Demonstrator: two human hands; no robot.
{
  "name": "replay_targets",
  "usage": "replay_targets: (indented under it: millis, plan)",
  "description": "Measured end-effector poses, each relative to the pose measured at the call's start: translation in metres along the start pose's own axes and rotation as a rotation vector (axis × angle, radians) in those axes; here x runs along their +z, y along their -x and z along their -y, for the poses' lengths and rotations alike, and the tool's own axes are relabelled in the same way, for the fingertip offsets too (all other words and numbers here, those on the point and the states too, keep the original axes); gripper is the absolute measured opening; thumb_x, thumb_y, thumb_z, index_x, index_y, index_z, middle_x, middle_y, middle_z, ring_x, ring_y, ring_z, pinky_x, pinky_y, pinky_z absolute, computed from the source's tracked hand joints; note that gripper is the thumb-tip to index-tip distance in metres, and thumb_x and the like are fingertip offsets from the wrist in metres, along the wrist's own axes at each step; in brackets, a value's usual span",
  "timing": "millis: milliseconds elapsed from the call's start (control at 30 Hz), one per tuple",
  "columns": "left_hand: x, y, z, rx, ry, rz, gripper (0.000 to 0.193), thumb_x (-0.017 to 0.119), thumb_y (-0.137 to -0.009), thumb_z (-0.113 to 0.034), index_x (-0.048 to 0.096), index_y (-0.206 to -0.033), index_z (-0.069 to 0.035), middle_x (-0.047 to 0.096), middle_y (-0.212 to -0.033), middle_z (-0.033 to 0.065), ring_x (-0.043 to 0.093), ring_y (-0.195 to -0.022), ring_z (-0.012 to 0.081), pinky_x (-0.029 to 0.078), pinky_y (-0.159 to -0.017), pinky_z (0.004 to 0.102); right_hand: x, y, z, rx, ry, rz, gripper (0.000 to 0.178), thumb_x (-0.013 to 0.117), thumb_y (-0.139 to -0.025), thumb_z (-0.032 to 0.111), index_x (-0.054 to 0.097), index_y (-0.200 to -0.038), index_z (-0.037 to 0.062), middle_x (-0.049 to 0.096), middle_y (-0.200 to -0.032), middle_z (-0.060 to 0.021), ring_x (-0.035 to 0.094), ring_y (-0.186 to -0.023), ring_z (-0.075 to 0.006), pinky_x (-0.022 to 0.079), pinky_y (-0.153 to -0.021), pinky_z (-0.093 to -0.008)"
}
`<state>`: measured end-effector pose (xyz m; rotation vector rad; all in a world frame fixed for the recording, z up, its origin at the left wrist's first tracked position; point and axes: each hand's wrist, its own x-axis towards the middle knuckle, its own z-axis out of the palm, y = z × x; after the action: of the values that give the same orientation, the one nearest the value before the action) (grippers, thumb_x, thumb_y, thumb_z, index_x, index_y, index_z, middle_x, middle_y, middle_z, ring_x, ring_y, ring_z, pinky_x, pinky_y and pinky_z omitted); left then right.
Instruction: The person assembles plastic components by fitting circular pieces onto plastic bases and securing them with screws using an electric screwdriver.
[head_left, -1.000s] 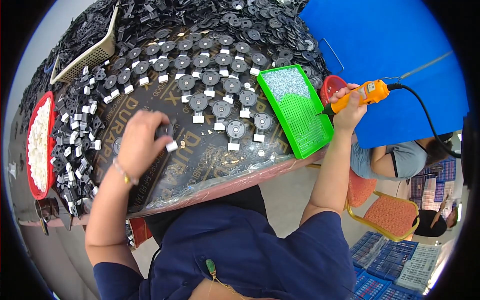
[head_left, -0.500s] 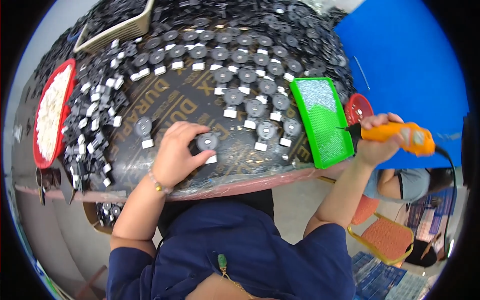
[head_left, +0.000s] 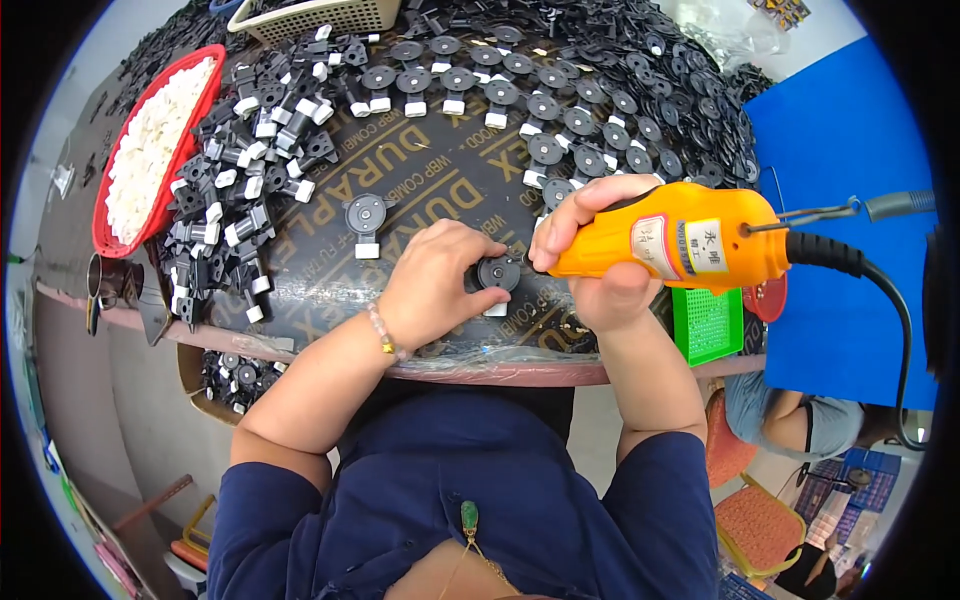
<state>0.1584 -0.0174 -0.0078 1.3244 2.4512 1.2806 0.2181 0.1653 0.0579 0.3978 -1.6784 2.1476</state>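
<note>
My left hand rests on the table, thumb and forefinger closed round the rim of a black disc-shaped part with a white block at its near end. In my right hand is an orange corded electric screwdriver, lying nearly level and pointing left. Its front end is over the right side of that disc part; the bit's tip is hidden by my fingers and the tool. Left of my left hand lies a similar disc part, by itself.
Curved rows of like disc parts stretch across the back. Loose black-and-white pieces are heaped at left beside a red basket of white pieces. A green tray and red bowl sit at right. The screwdriver's cord hangs at right.
My right hand has brought the electric screwdriver left from above the green tray to the disc part. My left hand still grips that part. The whole view has shifted.
</note>
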Motion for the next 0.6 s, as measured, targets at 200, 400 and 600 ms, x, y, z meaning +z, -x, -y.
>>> replay_targets:
  millis: [200, 400, 600]
  plan:
    - [0.000, 0.001, 0.000, -0.009, 0.003, 0.003, 0.042, 0.086, -0.072, -0.023, 0.071, -0.107, -0.007, 0.070, -0.101, 0.0089, 0.063, -0.104, 0.0291, 0.049, -0.094, 0.0415, -0.002, -0.002, -0.008, -0.007, -0.001, -0.034, 0.072, 0.077, -0.082, 0.064, 0.049, -0.114, 0.0055, 0.060, -0.080, -0.0101, 0.063, -0.064, -0.0205, 0.056, -0.060, -0.0345]
    - [-0.001, 0.000, -0.001, -0.008, -0.001, 0.007, 0.042, 0.086, -0.072, -0.022, 0.071, -0.108, -0.006, 0.069, -0.100, 0.0089, 0.063, -0.103, 0.0295, 0.049, -0.093, 0.0417, 0.004, -0.003, -0.011, 0.037, 0.004, 0.018, 0.068, 0.081, -0.081, 0.060, 0.050, -0.106, 0.0057, 0.061, -0.080, -0.0103, 0.062, -0.062, -0.0201, 0.055, -0.058, -0.0334]
    - [-0.001, -0.002, -0.004, 0.030, -0.025, 0.007, 0.043, 0.086, -0.072, -0.023, 0.071, -0.108, -0.006, 0.069, -0.100, 0.0097, 0.062, -0.102, 0.0305, 0.049, -0.092, 0.0419, 0.007, 0.000, -0.011, 0.050, 0.050, -0.038, 0.068, 0.082, -0.081, 0.057, 0.050, -0.107, 0.0039, 0.061, -0.079, -0.0111, 0.062, -0.062, -0.0196, 0.055, -0.056, -0.0320]
